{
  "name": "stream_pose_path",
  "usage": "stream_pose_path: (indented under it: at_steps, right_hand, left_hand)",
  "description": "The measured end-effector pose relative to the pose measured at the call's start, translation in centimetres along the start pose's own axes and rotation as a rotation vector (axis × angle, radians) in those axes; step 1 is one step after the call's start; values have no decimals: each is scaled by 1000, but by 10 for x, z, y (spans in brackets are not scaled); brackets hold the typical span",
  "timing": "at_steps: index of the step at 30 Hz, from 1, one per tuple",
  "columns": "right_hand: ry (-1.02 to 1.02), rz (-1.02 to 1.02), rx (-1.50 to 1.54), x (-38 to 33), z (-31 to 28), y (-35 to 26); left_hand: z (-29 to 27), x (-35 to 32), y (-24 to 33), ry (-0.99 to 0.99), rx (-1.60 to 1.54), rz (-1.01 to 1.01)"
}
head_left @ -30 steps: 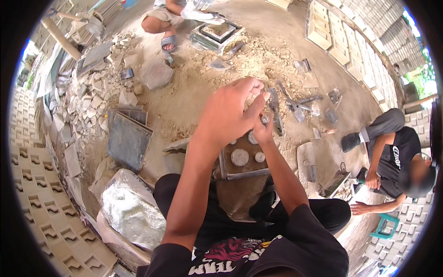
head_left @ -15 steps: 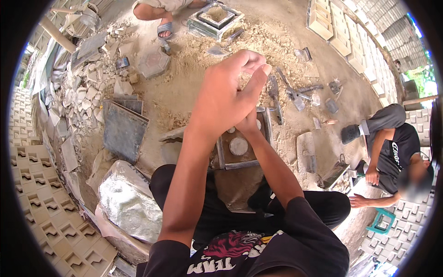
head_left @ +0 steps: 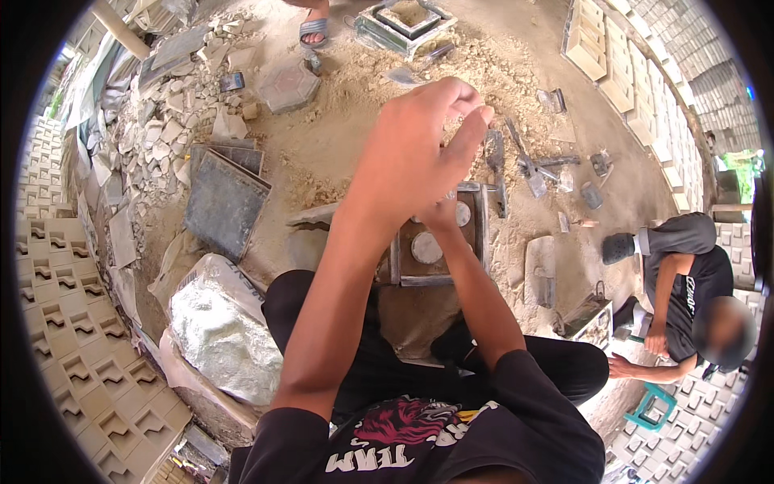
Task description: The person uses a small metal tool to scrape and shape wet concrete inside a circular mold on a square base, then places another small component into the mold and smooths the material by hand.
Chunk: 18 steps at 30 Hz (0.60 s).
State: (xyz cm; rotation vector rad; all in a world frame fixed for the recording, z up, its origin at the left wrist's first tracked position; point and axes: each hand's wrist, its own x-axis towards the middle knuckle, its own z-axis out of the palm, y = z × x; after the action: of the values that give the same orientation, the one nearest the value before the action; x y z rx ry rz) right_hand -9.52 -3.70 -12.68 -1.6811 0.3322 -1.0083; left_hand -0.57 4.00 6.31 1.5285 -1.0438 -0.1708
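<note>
My left hand (head_left: 427, 149) is raised in front of me, its fingers curled and the thumb bent toward them. Whatever it may hold is hidden inside the curl. Lower down, my right hand (head_left: 438, 214) is mostly covered by the left one, so its fingers do not show. It is over or beside a square metal frame (head_left: 482, 242) on the ground between my legs. Inside the frame lies a brown surface with pale round discs (head_left: 428, 248); the left forearm and hands hide part of it.
An open sack of pale powder (head_left: 222, 339) stands by my left knee. Dark flat plates (head_left: 226, 206) and rubble (head_left: 161, 137) lie beyond. A hammer (head_left: 496, 169) and other tools lie right of my hands. A person (head_left: 689, 274) sits at the right; another's sandaled foot (head_left: 313, 32) shows at the top.
The whole scene has shifted a little right and upward at the far side as my head turned. My hands keep nearly the same pose; the left thumb sits slightly farther from its fingers.
</note>
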Motion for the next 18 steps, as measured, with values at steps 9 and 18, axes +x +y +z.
stream_pose_path:
  at_steps: [9, 18]
  right_hand:
    - [-119, -51, 48, 17, -4, -14]
    - [-154, 19, -49, 17, 4, -9]
  left_hand:
    - [1, 3, -2, 7, 16, 20]
    - [-7, 1, -6, 52, 61, 53]
